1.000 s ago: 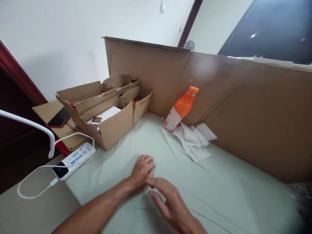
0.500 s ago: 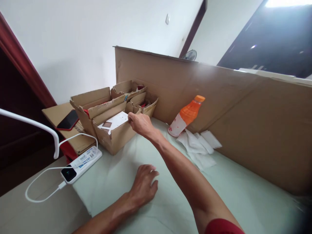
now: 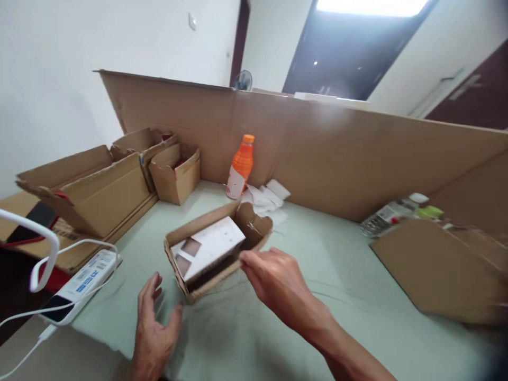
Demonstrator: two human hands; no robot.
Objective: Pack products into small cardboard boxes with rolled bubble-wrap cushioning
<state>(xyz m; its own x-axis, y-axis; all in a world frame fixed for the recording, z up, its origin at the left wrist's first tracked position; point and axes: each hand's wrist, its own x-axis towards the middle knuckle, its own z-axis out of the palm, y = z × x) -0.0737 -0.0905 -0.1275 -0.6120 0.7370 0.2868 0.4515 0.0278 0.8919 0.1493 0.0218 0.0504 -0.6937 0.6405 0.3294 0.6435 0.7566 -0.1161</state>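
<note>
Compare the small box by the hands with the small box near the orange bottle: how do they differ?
The near box sits mid-table, tilted toward the camera, showing a white sheet inside; the right hand touches its edge. The far box stands upright beside the larger cartons, untouched, contents mostly hidden. Both are open brown cardboard boxes.

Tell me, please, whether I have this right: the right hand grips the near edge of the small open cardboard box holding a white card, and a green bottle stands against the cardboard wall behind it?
Not quite: the bottle is orange, not green, as the head view shows. The rest holds: the right hand grips the near edge of the small open cardboard box holding a white card, before the cardboard wall.
</note>
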